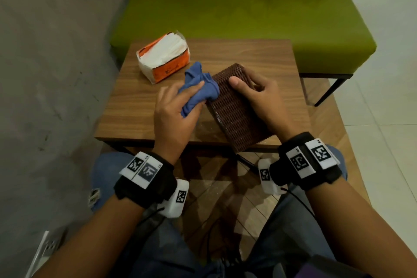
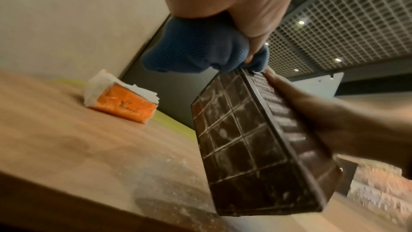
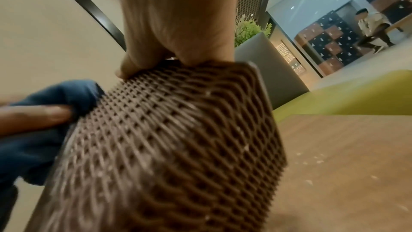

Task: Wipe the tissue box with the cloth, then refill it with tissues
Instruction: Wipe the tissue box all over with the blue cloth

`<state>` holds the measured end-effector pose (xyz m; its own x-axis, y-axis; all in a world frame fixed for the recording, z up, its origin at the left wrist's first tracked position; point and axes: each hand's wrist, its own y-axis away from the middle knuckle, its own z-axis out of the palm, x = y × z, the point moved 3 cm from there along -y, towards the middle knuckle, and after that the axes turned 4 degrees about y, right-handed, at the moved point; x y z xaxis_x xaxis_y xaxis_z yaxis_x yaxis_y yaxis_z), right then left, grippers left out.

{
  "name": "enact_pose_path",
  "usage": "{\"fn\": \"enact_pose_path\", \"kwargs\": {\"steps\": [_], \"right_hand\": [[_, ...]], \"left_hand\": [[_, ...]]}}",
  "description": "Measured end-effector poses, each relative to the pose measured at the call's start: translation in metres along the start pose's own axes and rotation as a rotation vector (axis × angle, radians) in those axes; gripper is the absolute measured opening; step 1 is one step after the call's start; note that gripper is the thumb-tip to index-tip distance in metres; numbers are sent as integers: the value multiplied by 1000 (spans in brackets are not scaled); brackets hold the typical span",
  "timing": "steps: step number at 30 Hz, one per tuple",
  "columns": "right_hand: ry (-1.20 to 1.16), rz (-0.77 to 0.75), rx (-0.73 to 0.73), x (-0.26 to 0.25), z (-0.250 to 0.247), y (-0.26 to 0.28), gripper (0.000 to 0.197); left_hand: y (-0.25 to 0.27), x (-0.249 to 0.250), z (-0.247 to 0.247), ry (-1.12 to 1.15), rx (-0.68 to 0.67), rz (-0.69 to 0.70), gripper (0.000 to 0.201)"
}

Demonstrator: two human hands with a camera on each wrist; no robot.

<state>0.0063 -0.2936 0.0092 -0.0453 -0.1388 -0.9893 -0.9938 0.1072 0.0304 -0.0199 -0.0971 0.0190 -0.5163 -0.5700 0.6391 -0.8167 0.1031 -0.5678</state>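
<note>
We see the tissue box (image 1: 238,108), a brown woven-pattern case, mid-frame in the head view, tilted up off the desk (image 1: 140,106) on one long edge, near end hanging past the desk's front edge. Right hand (image 1: 259,97) grips it from the right: thumb laid over the woven top face, fingers wrapped around the far side. In the right wrist view the tissue box (image 3: 174,147) fills the lower centre, with the right hand (image 3: 176,24) clamped on its upper end.

Left hand (image 1: 176,115) sits just left of the box, fingers curled around a bunched blue cloth (image 1: 198,88). The cloth touches the box's upper-left edge. The left wrist view shows the same: left hand (image 2: 234,1) at top, blue cloth (image 2: 200,48) balled beneath it and pressed against the top corner of the tissue box (image 2: 245,138), whose gridded underside faces the camera and looks dusty. The right hand (image 2: 323,117) enters from the right of that frame, holding the box's side.

Tissue pack (image 1: 163,57), orange and white wrapper torn open with white tissues showing, lies on the desk in the upper left, beyond the cloth and apart from both hands. Left wrist view has the tissue pack (image 2: 122,100) at mid-left.

Behind the desk, a green bench (image 1: 243,16) spans the top of the head view. White specks are scattered on the desk (image 3: 334,156) surface at right in the right wrist view.
</note>
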Motion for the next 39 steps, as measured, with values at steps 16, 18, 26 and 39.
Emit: {"fn": "enact_pose_path", "kwargs": {"steps": [16, 18, 26, 39], "right_hand": [[-48, 163, -20, 2, -9, -6, 22], [-26, 203, -64, 6, -9, -1, 27], [37, 228, 7, 14, -4, 3, 36], [105, 423, 3, 32, -2, -18, 61]], "left_hand": [[2, -2, 19, -247, -127, 193, 40], [22, 4, 27, -225, -245, 289, 38], [3, -6, 19, -169, -327, 210, 37], [26, -1, 27, -35, -482, 126, 38]]}}
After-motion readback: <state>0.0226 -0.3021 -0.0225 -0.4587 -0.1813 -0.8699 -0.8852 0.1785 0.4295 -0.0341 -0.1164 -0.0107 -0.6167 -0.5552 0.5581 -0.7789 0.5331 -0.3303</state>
